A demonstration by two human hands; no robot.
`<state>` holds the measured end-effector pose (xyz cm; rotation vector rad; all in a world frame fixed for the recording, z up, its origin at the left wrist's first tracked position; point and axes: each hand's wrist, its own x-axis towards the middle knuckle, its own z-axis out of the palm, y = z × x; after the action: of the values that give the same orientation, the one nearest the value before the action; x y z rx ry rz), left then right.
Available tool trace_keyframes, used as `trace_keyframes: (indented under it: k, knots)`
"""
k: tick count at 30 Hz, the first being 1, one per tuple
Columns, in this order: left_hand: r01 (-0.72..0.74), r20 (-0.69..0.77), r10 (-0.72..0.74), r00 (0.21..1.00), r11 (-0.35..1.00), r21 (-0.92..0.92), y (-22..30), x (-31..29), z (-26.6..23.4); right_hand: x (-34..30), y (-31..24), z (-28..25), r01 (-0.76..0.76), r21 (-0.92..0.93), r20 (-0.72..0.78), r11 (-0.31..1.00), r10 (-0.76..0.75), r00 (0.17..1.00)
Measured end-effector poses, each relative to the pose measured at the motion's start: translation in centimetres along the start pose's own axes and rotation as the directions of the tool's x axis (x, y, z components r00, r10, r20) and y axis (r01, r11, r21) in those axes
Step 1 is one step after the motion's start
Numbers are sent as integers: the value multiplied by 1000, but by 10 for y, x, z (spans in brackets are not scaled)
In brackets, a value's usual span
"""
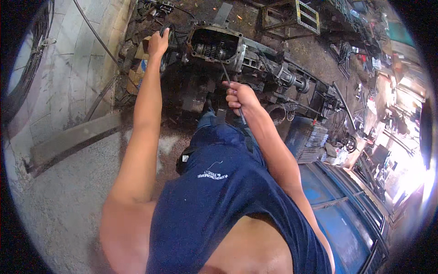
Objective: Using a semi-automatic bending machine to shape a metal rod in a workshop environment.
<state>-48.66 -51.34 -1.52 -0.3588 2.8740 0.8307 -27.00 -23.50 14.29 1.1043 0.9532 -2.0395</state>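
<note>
An open metal gearbox housing (239,58) lies at the top centre, with dark gears (211,50) showing inside it. My right hand (242,97) is wrapped round a slim metal rod (226,73). The rod's upper end reaches the near edge of the housing, and its lower end sticks out below my fist. Left of the housing, my left hand (158,44) is closed at the edge of a dark, round, wheel-like part (169,31). Its fingertips are partly hidden against that part.
A long metal shaft assembly (287,77) runs right from the housing. A cardboard box (135,73) sits by the left wall. Beyond is a metal frame (308,17). Blue metal panels (346,219) lie at the lower right, and a concrete ledge (77,139) at left.
</note>
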Motion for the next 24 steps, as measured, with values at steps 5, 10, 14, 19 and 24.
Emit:
trace_keyframes:
  k: [5, 10, 14, 19, 24]
  knots:
    - [40, 74, -47, 996, 996, 82, 7, 8, -4, 4, -11, 12, -158, 504, 105, 849, 121, 987]
    - [35, 46, -42, 998, 987, 156, 8, 11, -3, 12, 1, 39, -83, 619, 40, 781, 74, 996]
    - [17, -49, -11, 999, 991, 136, 2, 1, 4, 14, 8, 47, -16, 669, 27, 744, -2, 1000]
    - [-15, -33, 21, 999, 983, 182, 6, 17, -1, 13, 8, 63, -16, 719, 31, 695, -8, 999]
    - [94, 263, -173, 949, 954, 286, 37, 55, -2, 14, 7, 62, -2, 694, -2, 720, 6, 1000]
